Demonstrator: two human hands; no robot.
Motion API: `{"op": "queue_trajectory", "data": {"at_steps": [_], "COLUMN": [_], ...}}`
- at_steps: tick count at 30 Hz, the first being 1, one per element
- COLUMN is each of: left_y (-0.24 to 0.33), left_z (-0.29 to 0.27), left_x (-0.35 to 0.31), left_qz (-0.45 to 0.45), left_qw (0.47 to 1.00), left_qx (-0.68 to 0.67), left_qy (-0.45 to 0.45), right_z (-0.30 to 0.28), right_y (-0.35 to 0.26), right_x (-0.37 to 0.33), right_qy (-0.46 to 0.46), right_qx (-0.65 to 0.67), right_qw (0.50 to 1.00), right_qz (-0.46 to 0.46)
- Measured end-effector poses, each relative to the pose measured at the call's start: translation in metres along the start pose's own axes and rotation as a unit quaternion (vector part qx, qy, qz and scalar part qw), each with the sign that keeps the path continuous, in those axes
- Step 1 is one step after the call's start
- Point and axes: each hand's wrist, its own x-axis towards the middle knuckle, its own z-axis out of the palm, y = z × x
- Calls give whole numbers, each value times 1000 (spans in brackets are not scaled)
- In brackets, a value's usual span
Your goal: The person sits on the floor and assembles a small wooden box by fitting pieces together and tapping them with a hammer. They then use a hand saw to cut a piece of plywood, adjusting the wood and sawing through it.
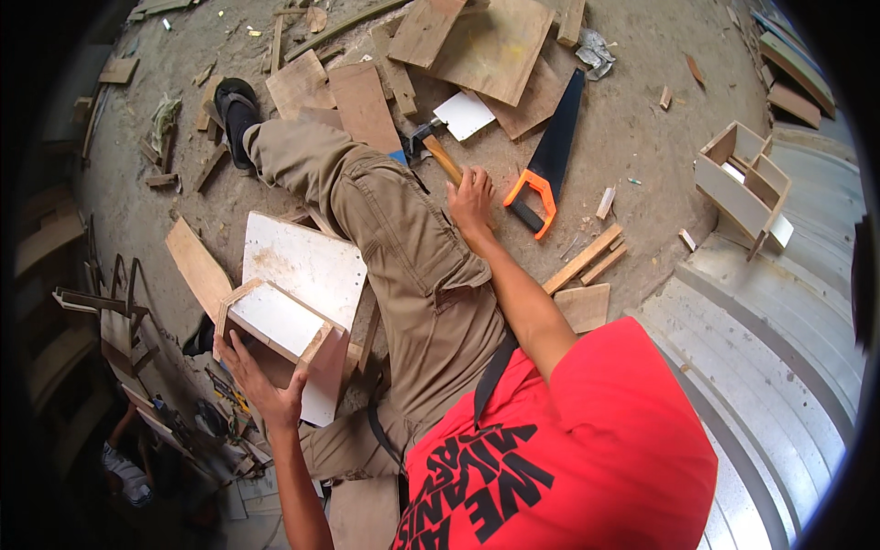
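Observation:
My right hand (471,198) is closed round the end of the wooden handle of a hammer (444,158), whose dark head lies away from me beside a white offcut. At the lower left, my left hand (261,380) grips the near edge of a small open wooden box (291,312) with a white inner panel, thumb and fingers apart on its sides. The box is tilted against a larger white board (298,257) next to my bent leg. Right of the hammer a handsaw (555,147) with a dark blade and orange-black handle lies on the ground.
Plywood sheets and offcuts (490,50) are heaped at the far middle. A second, divided wooden box (744,174) stands at the right near corrugated metal sheeting (761,339). Narrow wood strips (587,258) lie beyond my right arm. Another person (126,472) is partly visible at lower left.

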Motion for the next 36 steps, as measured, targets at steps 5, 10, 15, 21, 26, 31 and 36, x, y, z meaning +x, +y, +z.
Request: {"op": "queue_trajectory", "data": {"at_steps": [5,10,15,21,26,31,36], "left_y": [0,-4,-2,-3,-9,-10,-15], "left_z": [0,-1,0,-2,2,0,1], "left_x": [-2,-5,-3,-7,-8,-12,-15], "left_qz": [2,-6,1,-21,-26,-55,-65], "left_qw": [1000,1000,1000,1000,999,997,996], "left_qx": [6,5,12,-12,-10,-29,-38], "left_qy": [3,2,16,20,25,36,55], "right_z": [-11,-33,-34,-45,-87,-166,-229], "right_y": [41,90,111,95,34,-80,-205], "right_x": [16,35,53,62,89,74,26], "right_qy": [36,3,-23,-23,-214,-354,-377], "right_qx": [-63,-163,-201,-127,550,662,562], "right_qw": [996,982,979,992,787,648,735], "right_qz": [47,99,4,-4,178,129,-39]}}
